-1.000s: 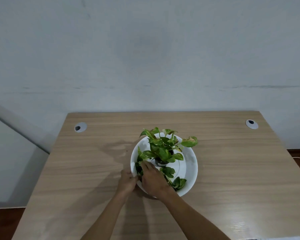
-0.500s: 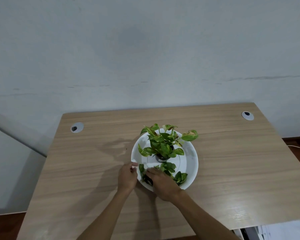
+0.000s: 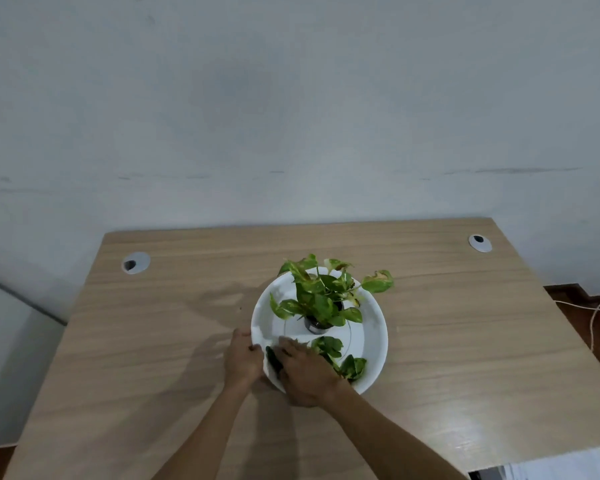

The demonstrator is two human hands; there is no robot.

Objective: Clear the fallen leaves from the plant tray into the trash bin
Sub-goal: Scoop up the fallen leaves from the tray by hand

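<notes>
the table (image 3: 153,358) was pale wood-grain, likely laminate, smooth with a soft sheen near the right edge. two grey cable grommets (image 3: 136,262) at the far corners looked like plastic. the white tray (image 3: 371,337) was smooth and slightly glossy, plastic or glazed ceramic; the view was too soft to tell. the plant (image 3: 321,294) bore waxy green leaves, some yellowed and dry-edged. the fallen leaves (image 3: 350,365) looked darker, glossy. the wall (image 3: 291,116) was matt, scuffed paint.

White tray (image 3: 371,327), green yellow-mottled plant (image 3: 321,296), dark green fallen leaves (image 3: 352,367), pale wood-grain desk (image 3: 153,341), grey wall (image 3: 291,98).
</notes>
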